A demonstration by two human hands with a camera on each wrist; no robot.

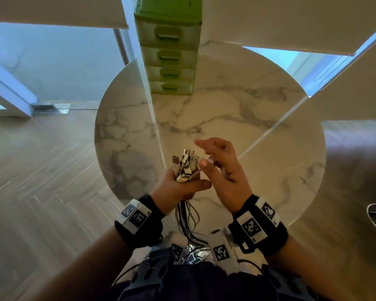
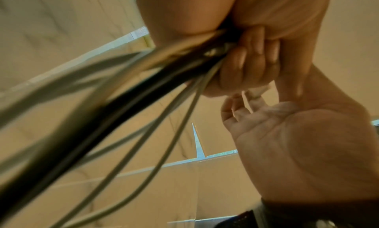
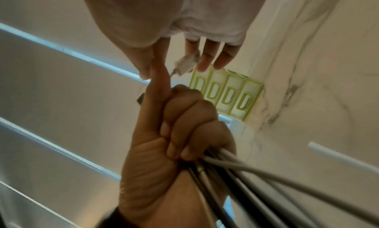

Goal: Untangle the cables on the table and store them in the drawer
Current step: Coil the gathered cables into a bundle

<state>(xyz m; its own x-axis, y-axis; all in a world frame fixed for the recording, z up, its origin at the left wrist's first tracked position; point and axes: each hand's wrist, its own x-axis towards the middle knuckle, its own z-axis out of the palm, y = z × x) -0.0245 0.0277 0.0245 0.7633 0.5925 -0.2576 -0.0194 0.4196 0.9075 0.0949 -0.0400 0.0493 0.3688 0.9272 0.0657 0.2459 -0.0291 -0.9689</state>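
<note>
Grey, black cables (image 1: 186, 168) bunched inside curled left hand (image 1: 178, 187); right hand (image 1: 223, 168) fingers spread, seemingly brushing plugs.

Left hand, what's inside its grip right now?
The left hand grips a bundle of cables: plug ends stick out above the fist, cords hang below. The stretch inside the fist is covered, so any tangling there can't be seen.

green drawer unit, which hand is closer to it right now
Right. The right hand is open, its fingers stretched toward the green drawer unit. The left hand sits lower and nearer the body, gripping the cables.
</note>
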